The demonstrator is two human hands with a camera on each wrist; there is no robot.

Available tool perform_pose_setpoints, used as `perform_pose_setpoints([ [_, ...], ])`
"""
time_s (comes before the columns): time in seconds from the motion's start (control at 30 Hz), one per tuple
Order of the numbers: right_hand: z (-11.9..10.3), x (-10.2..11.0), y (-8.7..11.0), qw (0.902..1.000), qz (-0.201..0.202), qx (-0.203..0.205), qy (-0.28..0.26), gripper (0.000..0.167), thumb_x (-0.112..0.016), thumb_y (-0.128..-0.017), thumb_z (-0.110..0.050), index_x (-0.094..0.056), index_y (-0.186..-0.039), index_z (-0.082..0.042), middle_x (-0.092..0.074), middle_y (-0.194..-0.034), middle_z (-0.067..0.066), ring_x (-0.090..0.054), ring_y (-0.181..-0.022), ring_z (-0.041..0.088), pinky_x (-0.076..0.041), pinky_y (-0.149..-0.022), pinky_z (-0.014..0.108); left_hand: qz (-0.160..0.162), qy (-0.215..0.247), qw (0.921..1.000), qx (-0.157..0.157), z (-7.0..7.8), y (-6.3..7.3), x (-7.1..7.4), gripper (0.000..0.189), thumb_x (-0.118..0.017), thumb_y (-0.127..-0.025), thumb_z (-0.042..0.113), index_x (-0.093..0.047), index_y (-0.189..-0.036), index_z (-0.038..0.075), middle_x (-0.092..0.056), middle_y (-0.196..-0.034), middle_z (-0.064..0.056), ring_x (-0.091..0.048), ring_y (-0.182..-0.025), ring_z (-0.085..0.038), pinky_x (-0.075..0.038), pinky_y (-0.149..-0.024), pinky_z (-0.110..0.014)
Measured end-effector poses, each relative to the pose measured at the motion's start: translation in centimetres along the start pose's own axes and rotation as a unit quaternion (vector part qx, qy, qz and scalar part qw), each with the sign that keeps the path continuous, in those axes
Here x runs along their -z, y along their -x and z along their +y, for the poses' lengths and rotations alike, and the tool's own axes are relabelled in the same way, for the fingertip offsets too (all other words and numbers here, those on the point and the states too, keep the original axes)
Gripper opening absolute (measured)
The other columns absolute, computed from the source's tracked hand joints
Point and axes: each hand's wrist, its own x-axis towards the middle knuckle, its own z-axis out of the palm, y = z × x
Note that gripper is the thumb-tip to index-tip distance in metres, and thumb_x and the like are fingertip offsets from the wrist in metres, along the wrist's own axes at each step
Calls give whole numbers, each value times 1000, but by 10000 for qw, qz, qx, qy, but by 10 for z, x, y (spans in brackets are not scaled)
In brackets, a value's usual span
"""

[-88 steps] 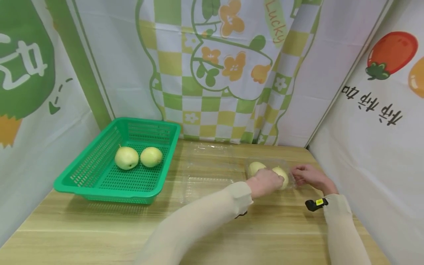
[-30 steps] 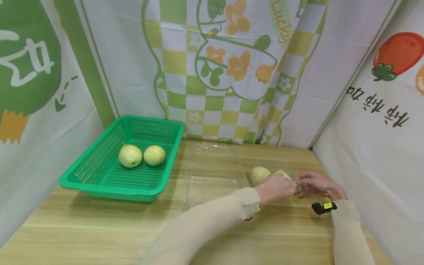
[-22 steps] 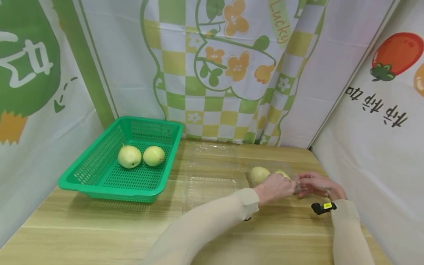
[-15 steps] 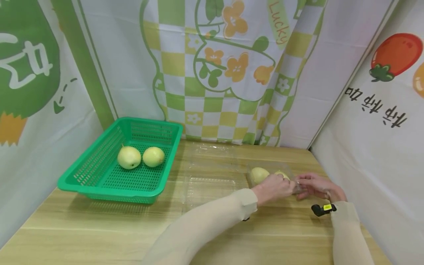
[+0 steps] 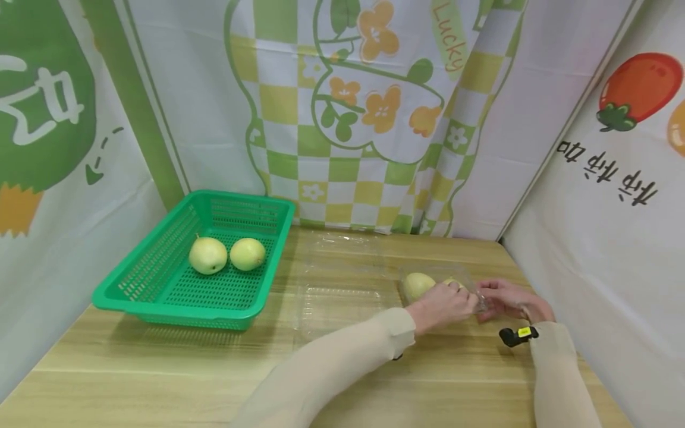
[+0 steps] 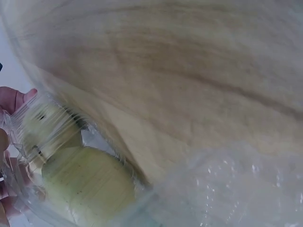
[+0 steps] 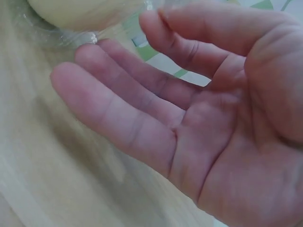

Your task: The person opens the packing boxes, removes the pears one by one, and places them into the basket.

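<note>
Two pale yellow pears (image 5: pixel 418 286) lie in a clear plastic box (image 5: pixel 409 270) at the right of the table; one is mostly behind my left hand (image 5: pixel 445 304). That hand reaches over the box's front right side, its fingers curled at the edge. At the right edge, my right hand (image 5: pixel 509 299) pinches the plastic between thumb and index finger, its other fingers loosely extended in the right wrist view. The left wrist view has both pears (image 6: pixel 90 184) behind streaky clear plastic; fingers at its left edge touch the plastic, but whose they are I cannot tell.
A green basket (image 5: pixel 176 317) with two more pears (image 5: pixel 209 255) stands at the left. Between it and the hands lies an open clear plastic container (image 5: pixel 342 291). A curtain (image 5: pixel 348 160) hangs behind the wooden table (image 5: pixel 160 380), with a white wall panel (image 5: pixel 605 249) at the right.
My left hand has shifted right, from above the pears to the box's right side. My right hand has come to meet it at the plastic edge. In the last half second little moves.
</note>
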Motion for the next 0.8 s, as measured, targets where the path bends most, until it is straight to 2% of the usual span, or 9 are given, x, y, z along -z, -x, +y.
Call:
perform_pose_setpoints([
  [0.07, -1, 1, -1, 10000, -47, 45, 52, 28, -37, -106, -9, -64, -108, -15, -70, -103, -4, -69, -96, 13, -60, -87, 41, 25, 0, 9999, 136, 3, -1, 0, 25, -35, -107, 19, -56, -119, 22, -66, -98, 12, -61, -79, -2, -54, -62, -15],
  [0.13, -2, 1, -1, 9999, -90, 69, 87, 30, -36, -106, -7, -65, -106, -15, -69, -103, -5, -68, -98, 13, -60, -88, 40, 22, -49, 9996, 282, 6, -2, 0, 29, -35, -107, 20, -55, -128, 20, -67, -98, 13, -61, -77, -1, -53, -60, -14],
  [0.27, -5, 2, -3, 9996, -129, 100, 245, 28, -38, -106, -7, -65, -106, -13, -68, -103, -4, -68, -97, 13, -60, -88, 38, -220, 36, 9984, 527, 10, -7, 2, 38, -36, -107, 23, -50, -143, 18, -67, -96, 14, -58, -71, -1, -51, -53, -13],
  [0.4, -6, 2, -4, 9992, -95, 109, 364, 21, -43, -105, -8, -64, -104, -10, -68, -99, -1, -69, -93, 14, -61, -85, 38, -528, 152, 9969, 558, 12, -11, 5, 33, -38, -107, 26, -61, -130, 23, -65, -94, 13, -56, -70, -2, -51, -54, -15],
  [0.5, -6, 2, -3, 9992, -96, 99, 376, 21, -43, -104, -7, -63, -103, -10, -68, -99, -1, -70, -94, 15, -61, -86, 38, -585, 183, 9968, 515, 13, -12, 6, 31, -39, -107, 26, -66, -121, 26, -65, -97, 12, -57, -73, -3, -53, -57, -16],
  [0.63, -6, 3, -2, 9992, -101, 141, 364, 23, -42, -104, -5, -64, -107, -11, -69, -101, -1, -70, -96, 15, -60, -88, 36, -440, 104, 9974, 568, 13, -12, 4, 32, -39, -106, 26, -65, -124, 25, -64, -99, 11, -59, -75, -4, -54, -56, -16],
  [0.8, -5, 2, -1, 9990, -5, 123, 422, 22, -44, -104, -6, -65, -111, -10, -69, -104, -1, -70, -98, 15, -59, -89, 36, -71, -124, 9972, 730, 14, -11, -2, 27, -41, -104, 24, -65, -117, 22, -60, -91, 12, -56, -70, -3, -50, -50, -15],
])
